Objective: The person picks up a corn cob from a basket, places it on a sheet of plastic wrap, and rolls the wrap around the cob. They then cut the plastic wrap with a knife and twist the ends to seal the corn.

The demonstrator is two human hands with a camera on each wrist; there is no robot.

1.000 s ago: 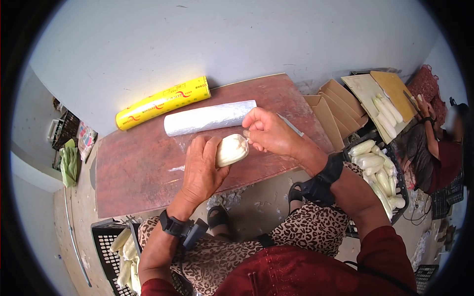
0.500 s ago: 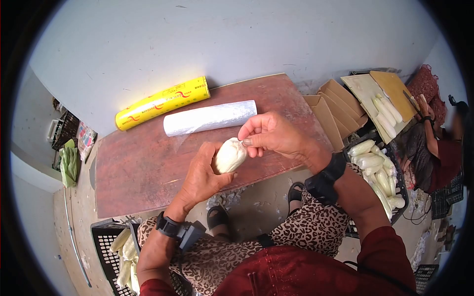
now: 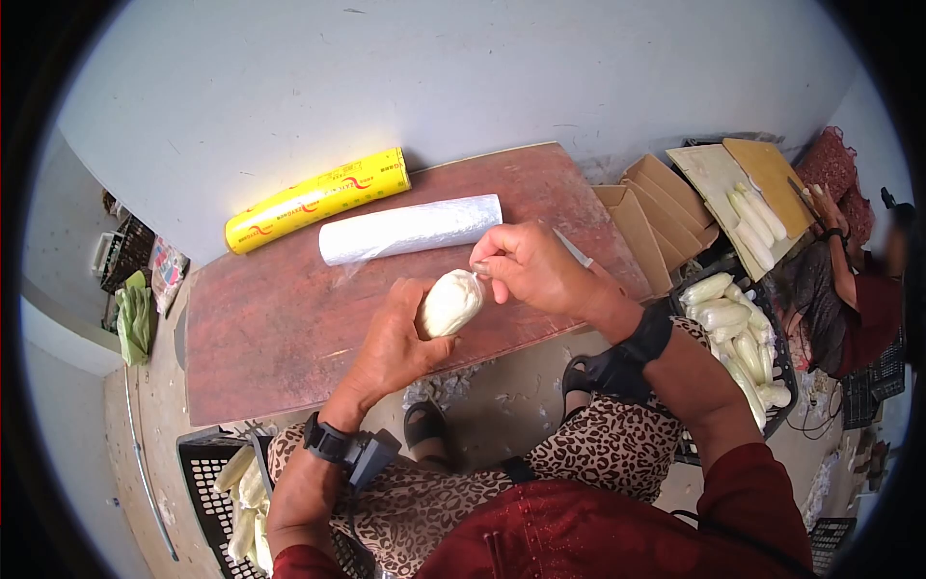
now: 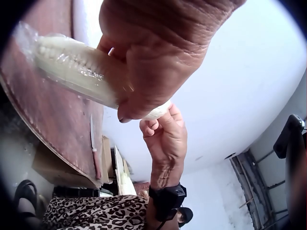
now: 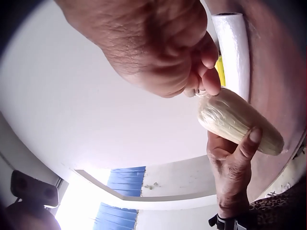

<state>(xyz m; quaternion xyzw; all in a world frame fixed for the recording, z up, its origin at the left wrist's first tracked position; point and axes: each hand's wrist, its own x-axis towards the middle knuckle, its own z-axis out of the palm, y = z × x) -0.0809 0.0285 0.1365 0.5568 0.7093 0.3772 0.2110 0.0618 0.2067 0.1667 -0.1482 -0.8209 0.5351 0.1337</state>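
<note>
A pale ear of corn (image 3: 450, 305) in clear film is held up over the near edge of the table. My left hand (image 3: 391, 333) grips it round the middle, thumb along the near side. Kernels show through the film on the ear (image 4: 67, 60) in the left wrist view, with loose film (image 4: 26, 40) at its far end. At the other end my right hand (image 3: 540, 270) pinches the gathered film (image 5: 204, 93) between thumb and fingertips. A white roll of cling film (image 3: 410, 230) lies behind the hands.
A yellow printed roll (image 3: 318, 200) lies along the table's (image 3: 260, 328) back edge. A knife (image 4: 94, 143) rests at the table's right. Crates of corn (image 3: 738, 333) stand both sides of my legs. Cardboard (image 3: 666, 212) and another person (image 3: 854, 289) are at right.
The ear has turned in my left hand, its gathered end now pointing more upward. The left fingers have shifted behind it. My right hand has stayed close to that end, pinching the film.
</note>
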